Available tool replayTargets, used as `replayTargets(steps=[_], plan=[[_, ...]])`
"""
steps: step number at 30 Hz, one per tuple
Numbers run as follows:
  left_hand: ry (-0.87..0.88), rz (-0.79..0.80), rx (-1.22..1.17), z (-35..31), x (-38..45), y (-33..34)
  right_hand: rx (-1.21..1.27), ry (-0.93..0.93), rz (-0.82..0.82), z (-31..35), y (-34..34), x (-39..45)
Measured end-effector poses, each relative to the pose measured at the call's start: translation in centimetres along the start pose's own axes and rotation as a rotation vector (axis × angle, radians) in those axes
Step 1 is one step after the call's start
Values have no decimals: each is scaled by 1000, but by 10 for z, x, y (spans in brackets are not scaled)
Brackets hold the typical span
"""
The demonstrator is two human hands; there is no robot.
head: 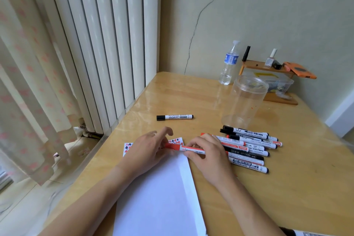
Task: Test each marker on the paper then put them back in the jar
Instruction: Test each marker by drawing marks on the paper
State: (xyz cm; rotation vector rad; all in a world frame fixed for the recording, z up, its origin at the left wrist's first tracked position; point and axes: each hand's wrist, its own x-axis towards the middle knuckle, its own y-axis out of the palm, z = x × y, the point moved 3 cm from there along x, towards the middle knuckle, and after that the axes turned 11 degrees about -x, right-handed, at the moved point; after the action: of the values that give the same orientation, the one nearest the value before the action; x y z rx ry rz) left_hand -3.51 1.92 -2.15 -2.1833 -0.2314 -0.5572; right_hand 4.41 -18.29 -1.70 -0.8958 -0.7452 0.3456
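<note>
One clear plastic jar [246, 99]. One white paper sheet [161, 197]. One red-capped whiteboard marker in hands [188, 149]. One lone black-capped marker [174, 117]. Pile of roughly ten markers [249, 147]; exact count unclear. One water bottle [229, 63].

Room corner with wooden table [298, 193], radiator, curtain and cracked wall.

Landmark: white column radiator [107, 44], upright, filling the upper left. Left of the radiator, a sheer cream curtain [28, 92] with faded pink motifs hangs to pale floor tiles [80, 151]; pipework shows at the radiator's foot. Right of the radiator, a pale green wall [268, 5] carries a long dark crack [199, 21] running down towards the table. Below and right of the radiator, the glossy light-wood table reflects daylight. Far right of the radiator, a white door frame edge [341, 115].
</note>
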Motion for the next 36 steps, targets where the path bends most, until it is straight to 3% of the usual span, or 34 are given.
replayTargets(steps=[2, 4, 7, 13, 24, 32, 36], plan=[[-41, -23, -93, 4, -4, -6, -67, -10, 8, -2, -2, -1], [-28, -45, -27, 8, -7, -13, -135, -1, 22, -4, -4, -2], [12, 47, 130, 17, -10, -14, -198, 7, -34, -4, -8, -2], [20, 130, 84, 14, -8, -7, -356, 46, 19, 2, -6, -4], [-90, 87, 193, 7, -6, 10, -275, 101, -6, -3, -34, -3], [-158, 48, 284, -9, -1, 26, -433, 331, 60, -44, -62, -4], [-217, 115, 299, -10, 8, 24, -521, 400, 74, -47, -62, -4]])
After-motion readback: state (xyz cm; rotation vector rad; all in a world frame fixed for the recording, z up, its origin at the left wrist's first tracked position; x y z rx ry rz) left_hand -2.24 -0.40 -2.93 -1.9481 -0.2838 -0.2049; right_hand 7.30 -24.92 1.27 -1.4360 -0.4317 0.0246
